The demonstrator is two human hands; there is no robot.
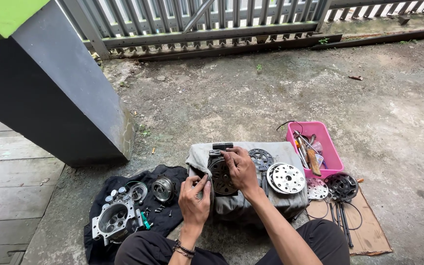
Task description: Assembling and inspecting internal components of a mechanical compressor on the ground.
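Note:
A dark round metal housing (220, 177) stands on edge on a grey cloth-covered block (276, 149) in front of me. My right hand (241, 167) lies over its top right side, fingers curled on it. My left hand (195, 198) grips its lower left edge, a beaded band on the wrist. A small black block (222, 145) sits just behind the housing. Beside it lie a dark perforated disc (261, 158) and a shiny round valve plate (285, 178).
A black cloth (99, 240) at left carries a silver cylinder block (114, 221), a round part (163, 189) and small bolts. A pink tray of tools (327, 152), a black pulley (341, 185) and cardboard (369, 233) lie right. A dark pillar (60, 98) and metal gate (207, 24) stand behind.

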